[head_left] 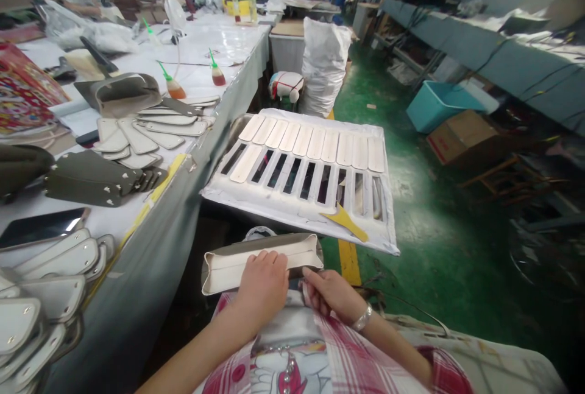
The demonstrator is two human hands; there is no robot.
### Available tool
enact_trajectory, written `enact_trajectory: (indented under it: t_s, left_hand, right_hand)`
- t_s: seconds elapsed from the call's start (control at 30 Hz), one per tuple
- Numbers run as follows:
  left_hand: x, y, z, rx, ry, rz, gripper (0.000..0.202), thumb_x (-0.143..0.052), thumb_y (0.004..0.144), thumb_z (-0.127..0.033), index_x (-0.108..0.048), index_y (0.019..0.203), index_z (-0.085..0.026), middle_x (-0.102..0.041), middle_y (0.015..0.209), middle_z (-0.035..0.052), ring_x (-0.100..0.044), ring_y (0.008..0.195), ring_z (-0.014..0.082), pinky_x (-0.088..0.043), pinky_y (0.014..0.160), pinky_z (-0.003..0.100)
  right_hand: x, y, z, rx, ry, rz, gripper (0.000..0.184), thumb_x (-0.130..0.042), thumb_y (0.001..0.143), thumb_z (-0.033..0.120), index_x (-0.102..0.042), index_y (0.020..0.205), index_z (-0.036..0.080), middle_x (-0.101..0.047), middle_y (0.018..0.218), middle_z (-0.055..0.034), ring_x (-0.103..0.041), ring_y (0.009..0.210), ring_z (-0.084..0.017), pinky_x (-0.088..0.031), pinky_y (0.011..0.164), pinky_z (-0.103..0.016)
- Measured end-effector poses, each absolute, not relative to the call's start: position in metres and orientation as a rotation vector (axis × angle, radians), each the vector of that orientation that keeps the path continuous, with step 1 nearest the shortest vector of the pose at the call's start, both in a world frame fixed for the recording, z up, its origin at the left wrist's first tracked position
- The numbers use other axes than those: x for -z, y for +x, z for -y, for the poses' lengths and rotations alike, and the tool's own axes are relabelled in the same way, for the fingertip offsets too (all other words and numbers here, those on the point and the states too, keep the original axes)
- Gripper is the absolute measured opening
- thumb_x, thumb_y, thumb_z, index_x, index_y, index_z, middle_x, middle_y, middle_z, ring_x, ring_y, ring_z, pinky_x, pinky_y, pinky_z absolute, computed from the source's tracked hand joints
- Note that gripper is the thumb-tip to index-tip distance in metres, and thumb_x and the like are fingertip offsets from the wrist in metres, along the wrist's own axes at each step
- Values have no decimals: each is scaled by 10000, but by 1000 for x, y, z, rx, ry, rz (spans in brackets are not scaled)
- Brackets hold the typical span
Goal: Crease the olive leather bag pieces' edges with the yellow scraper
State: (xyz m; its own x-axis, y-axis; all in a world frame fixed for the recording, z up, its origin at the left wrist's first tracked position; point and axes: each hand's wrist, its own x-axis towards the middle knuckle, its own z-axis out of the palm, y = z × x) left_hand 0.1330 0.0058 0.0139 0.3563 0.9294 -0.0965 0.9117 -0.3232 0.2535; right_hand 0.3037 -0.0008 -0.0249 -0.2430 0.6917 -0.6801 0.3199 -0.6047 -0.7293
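An unfinished handbag body (223,269), cream inside with an olive-grey outside, lies across my lap with its long open side facing up. My left hand (264,278) is closed over its near edge, around the middle. At the right end, my right hand (333,294) pinches the near edge by the corner. Just beyond the bag is a white-covered board (228,190) with cut-out slots. A row of cream oblong panels (274,135) lies along its far side, and one more panel (247,162) covers a slot. A yellow scraper (346,223) rests near the board's front right.
On the left table are stacked cream bag pieces (59,293), olive flaps (86,178), a phone (43,226) and glue bottles (173,86). A white sack (322,65) stands behind the board. A turquoise bin (439,105) and cardboard box (466,138) sit on the right floor.
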Motion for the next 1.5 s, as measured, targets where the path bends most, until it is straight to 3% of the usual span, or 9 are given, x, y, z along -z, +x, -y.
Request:
enact_trajectory:
  t_s: [0.1, 0.3, 0.47, 0.63, 0.8, 1.13, 1.37, 1.5]
  left_hand:
    - [-13, 129, -8, -105, 2335, -1636, 97, -426, 810, -204, -493, 877, -182, -583, 822, 50, -510, 816, 241, -359, 699, 373]
    - [-15, 124, -15, -104, 2316, -1551, 107, -409, 833, -215, -508, 799, -192, -585, 812, 41, -519, 811, 229, -359, 689, 357]
    - [-15, 110, -10, -141, 2288, -1533, 54, -480, 804, -225, -522, 813, -192, -569, 848, 38, -506, 838, 218, -364, 713, 340]
    - [-16, 72, 1, -111, 2238, -1668, 156, -464, 833, -305, -544, 771, -187, -544, 860, 51, -492, 856, 221, -359, 735, 347]
    - [-18, 59, 2, -96, 2245, -1650, 208, -375, 863, -258, -552, 781, -187, -565, 841, 50, -501, 840, 221, -355, 727, 357]
    - [-14, 65, 1, -143, 2315, -1706, 188, -378, 835, -232, -549, 810, -158, -568, 828, 84, -503, 833, 259, -373, 714, 395]
    - [-22, 42, 14, -262, 2286, -1854, 103, -460, 815, -242, -539, 818, -175, -556, 857, 68, -481, 856, 247, -363, 740, 393]
    - [-22, 7, 25, -343, 2257, -1846, 127, -459, 828, -241, -563, 769, -196, -546, 966, 60, -467, 928, 235, -362, 775, 389]
  right_hand:
    - [26, 295, 1, -2086, -1641, 929, 499, -386, 834, 515, -527, 549, 131, -500, 399, -2, -358, 276, -57, -199, 325, -186]
    - [24, 279, 0, -2165, -1611, 673, 476, -381, 877, 446, -569, 622, 90, -543, 434, -28, -395, 278, -51, -215, 321, -166]
    - [23, 261, 2, -2149, -1614, 699, 490, -382, 869, 482, -584, 668, 84, -584, 488, -40, -416, 288, -53, -188, 328, -175]
    - [21, 246, 5, -2058, -1651, 743, 477, -407, 844, 508, -582, 675, 98, -624, 540, -42, -441, 299, -61, -224, 339, -189]
    - [20, 230, 6, -2021, -1700, 760, 459, -455, 804, 530, -569, 677, 104, -626, 534, -46, -444, 304, -64, -217, 338, -190]
    - [19, 198, 10, -2015, -1662, 959, 543, -404, 774, 611, -564, 636, 111, -634, 548, -77, -465, 312, -74, -208, 327, -190]
    - [21, 183, 13, -2013, -1671, 957, 524, -384, 820, 572, -570, 665, 107, -635, 544, -61, -455, 294, -62, -215, 314, -174]
    - [17, 171, 13, -2067, -1718, 860, 511, -372, 850, 533, -565, 676, 93, -636, 557, -71, -444, 287, -59, -196, 306, -172]
